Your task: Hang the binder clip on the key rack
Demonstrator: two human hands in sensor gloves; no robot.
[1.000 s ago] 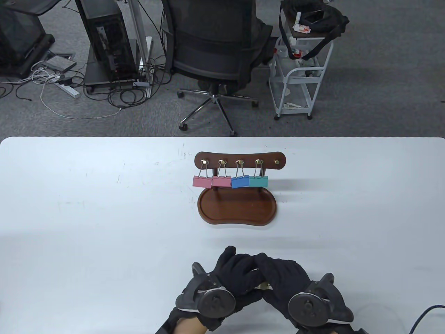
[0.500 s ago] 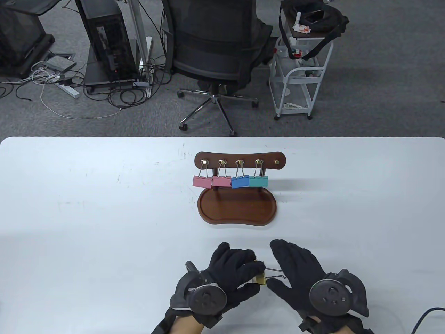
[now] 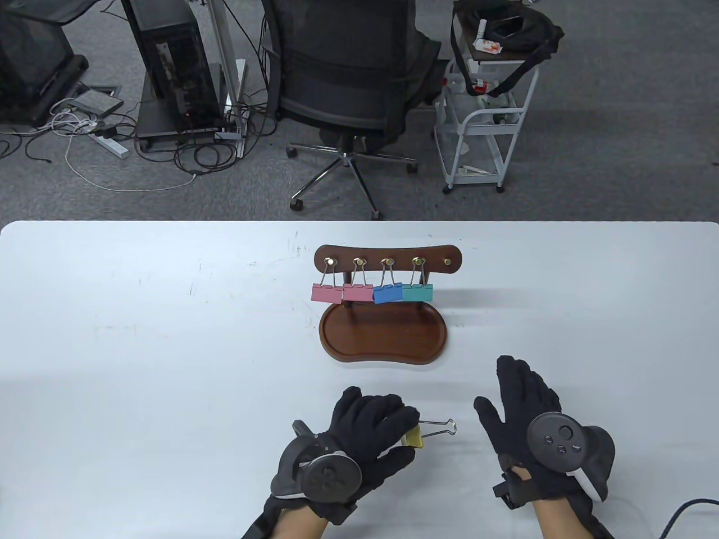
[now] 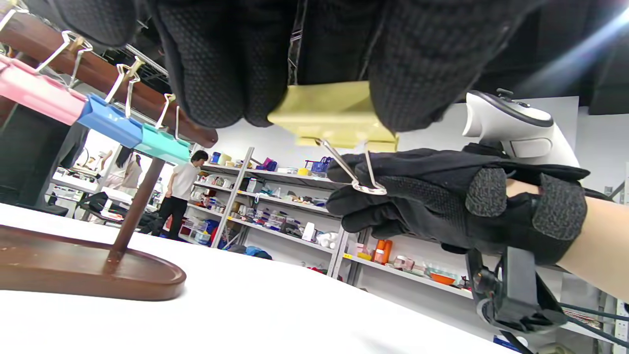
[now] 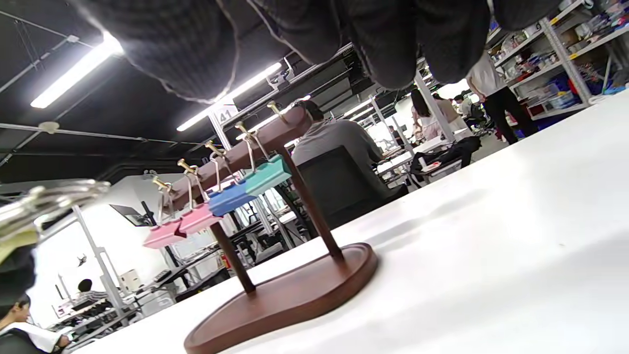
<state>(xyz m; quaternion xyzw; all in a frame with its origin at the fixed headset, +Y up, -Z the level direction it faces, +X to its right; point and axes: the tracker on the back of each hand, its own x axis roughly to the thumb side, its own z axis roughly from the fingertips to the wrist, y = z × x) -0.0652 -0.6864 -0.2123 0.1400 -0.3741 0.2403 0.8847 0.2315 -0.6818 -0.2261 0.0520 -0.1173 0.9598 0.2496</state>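
The left hand [image 3: 368,435] is held low over the near part of the white table [image 3: 168,348], palm down, its fingers [image 4: 231,64] and thumb curled around the body of a yellow binder clip [image 3: 414,437]. In the left wrist view the clip [image 4: 336,115] is seen pinched between the fingertips and thumb, with its two wire handles folded together and pointing away towards the right hand [image 4: 442,201]. The right hand [image 3: 525,404] is held apart to the right of the clip, palm down, fingers extended and relaxed, with nothing grasped; a tracker [image 3: 564,443] is strapped to its back.

The clip body is pale yellow, and its silver wire loops [image 3: 444,429] stick out to the right, clear of the table as far as can be judged.

The wooden key rack [image 3: 387,259] stands further back at the table's middle, well apart from both hands, on two posts over a dark oval tray base [image 3: 383,337]. Four of its five brass hooks are occupied: two pink clips [image 3: 342,293], a blue clip [image 3: 387,294] and a teal clip [image 3: 418,292] are hung side by side. The rightmost hook [image 3: 447,261] is bare.

In the right wrist view a hanging sign reading "41" [image 5: 225,117] can be made out behind the rack.
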